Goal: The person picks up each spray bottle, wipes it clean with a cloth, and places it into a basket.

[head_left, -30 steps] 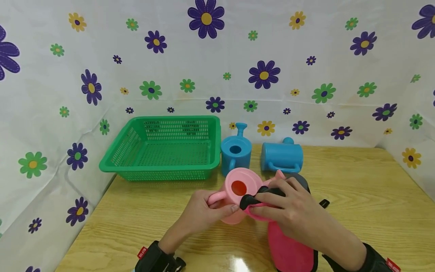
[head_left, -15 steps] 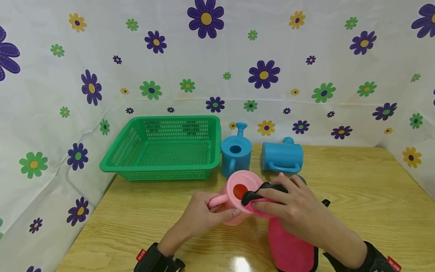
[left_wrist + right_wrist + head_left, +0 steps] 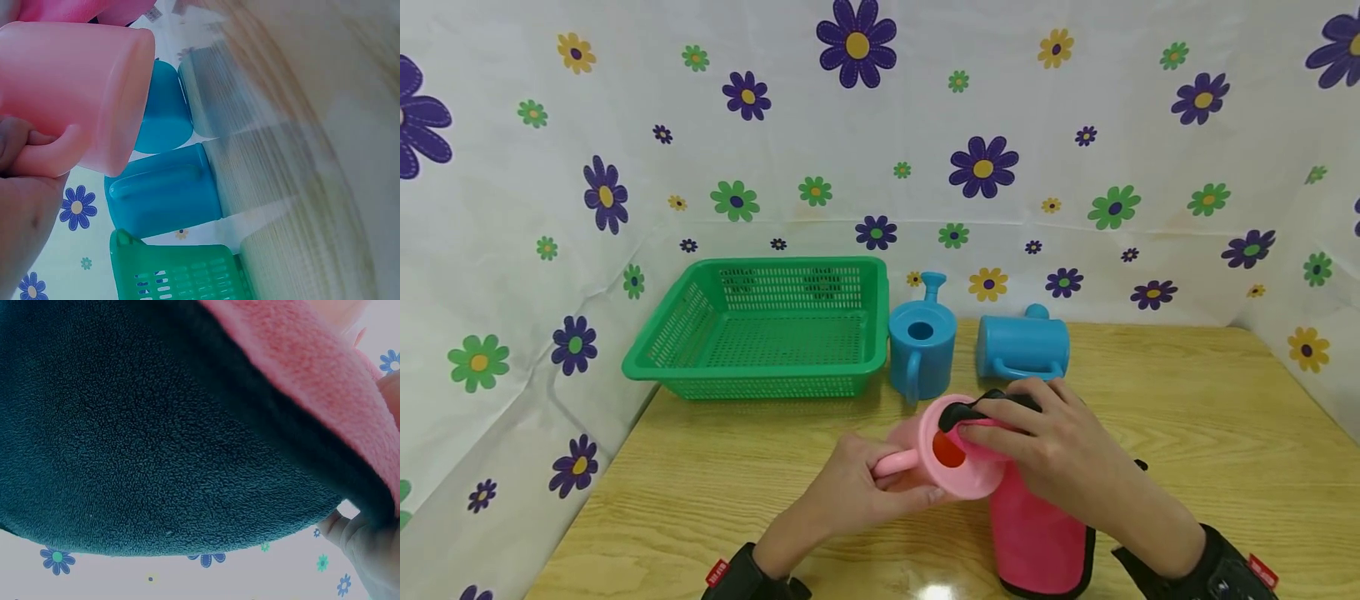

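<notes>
My left hand (image 3: pixel 857 492) holds a pink watering can (image 3: pixel 977 483) by its handle and side, its round opening tilted up toward the camera. In the left wrist view the fingers curl round the pink handle (image 3: pixel 47 156). My right hand (image 3: pixel 1060 458) pinches a pink cloth with black edging (image 3: pixel 1041 542) against the can's top, beside the opening. The cloth hangs down from that hand toward the table. Its dark plush side (image 3: pixel 156 437) fills much of the right wrist view. Something orange-red shows inside the can's opening. The spout is hidden.
A green basket (image 3: pixel 756 371) stands at the back left. To its right is an upright blue watering can (image 3: pixel 934 358), and beside that a second blue can (image 3: pixel 1022 343) lies on its side. A flowered sheet (image 3: pixel 850 125) hangs behind the wooden table (image 3: pixel 715 483).
The pink can has moved slightly right and down and leans more. My right hand has shifted the cloth over the can's top edge. The black tag at the right has moved lower.
</notes>
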The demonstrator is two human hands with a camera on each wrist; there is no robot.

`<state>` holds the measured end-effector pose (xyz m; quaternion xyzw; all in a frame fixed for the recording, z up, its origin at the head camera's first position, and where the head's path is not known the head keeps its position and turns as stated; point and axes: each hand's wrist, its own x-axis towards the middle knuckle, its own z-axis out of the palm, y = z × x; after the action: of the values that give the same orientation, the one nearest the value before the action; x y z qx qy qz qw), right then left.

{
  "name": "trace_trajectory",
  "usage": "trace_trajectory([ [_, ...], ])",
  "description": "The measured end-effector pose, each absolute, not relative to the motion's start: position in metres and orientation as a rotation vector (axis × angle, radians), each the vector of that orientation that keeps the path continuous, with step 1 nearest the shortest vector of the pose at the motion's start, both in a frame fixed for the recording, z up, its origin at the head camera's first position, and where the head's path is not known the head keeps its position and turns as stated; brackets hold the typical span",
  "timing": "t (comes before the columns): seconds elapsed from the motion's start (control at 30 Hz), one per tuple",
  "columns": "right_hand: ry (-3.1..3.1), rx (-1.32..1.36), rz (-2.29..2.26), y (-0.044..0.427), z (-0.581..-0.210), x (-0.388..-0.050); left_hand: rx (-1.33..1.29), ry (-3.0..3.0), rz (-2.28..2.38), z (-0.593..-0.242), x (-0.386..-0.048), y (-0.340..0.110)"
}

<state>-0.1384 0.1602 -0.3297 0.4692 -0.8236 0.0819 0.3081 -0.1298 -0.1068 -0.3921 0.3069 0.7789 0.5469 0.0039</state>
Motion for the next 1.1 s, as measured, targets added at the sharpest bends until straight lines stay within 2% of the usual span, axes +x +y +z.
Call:
trace_trajectory([
  [0.5, -2.201, 1.143, 0.212, 0.1651, -0.3306, -0.1443, 1.26, 2.515, 1.658, -0.3941, -0.129, -0.1041],
  [1.1, -2.227, 1.14, 0.291, 0.1688, -0.3324, -0.1449, 1.338, 2.608, 1.65, -0.3981, -0.1283, -0.1021],
])
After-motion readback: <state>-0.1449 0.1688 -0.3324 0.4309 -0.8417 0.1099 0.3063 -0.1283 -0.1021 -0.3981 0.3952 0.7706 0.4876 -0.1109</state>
